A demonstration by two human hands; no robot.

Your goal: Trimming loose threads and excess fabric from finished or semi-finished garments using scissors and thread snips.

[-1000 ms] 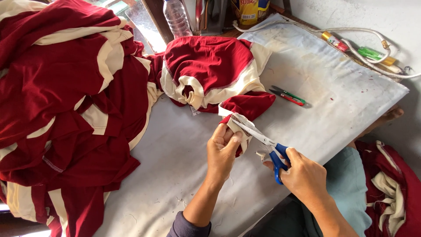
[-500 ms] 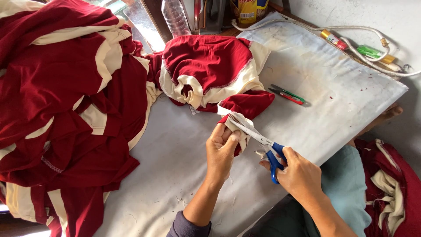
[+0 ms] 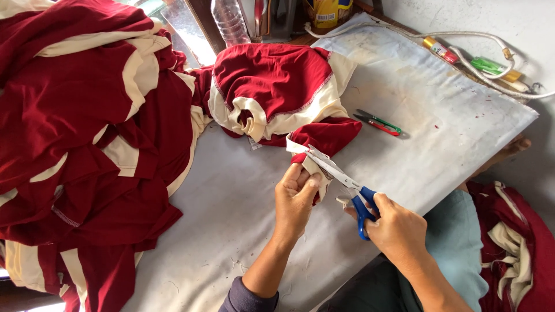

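**Scissors at the cream trim of a maroon garment**

The left hand [image 3: 296,199] is closed around a small fold of cream trim [image 3: 315,169] at the edge of a maroon and cream garment [image 3: 277,86], thumb and fingers pinching the cloth and lifting it just off the tabletop [image 3: 439,144]. The right hand [image 3: 396,228] has its fingers curled through the blue handles of a pair of scissors [image 3: 341,179]; the silver blades point up and to the left, a little parted, with their tips at the pinched trim just above the left hand's fingers. Whether the blades actually bite into the cloth cannot be told.

The garment lies bunched on the far middle of the white, stained tabletop, its lower corner stretching toward the hands. To its left, a large heap of maroon and cream garments [image 3: 81,138] covers that end of the tabletop and hangs over the near edge. A small thread snipper with red and green handles [image 3: 378,123] lies on the bare surface to the right of the garment, well apart from both hands. Along the far right edge run a pale cable [image 3: 462,52] and some small coloured items. A clear plastic bottle [image 3: 230,20] stands behind the garment. More maroon and cream cloth [image 3: 520,248] lies low on the right, beside the person's teal-clad lap [image 3: 457,242].
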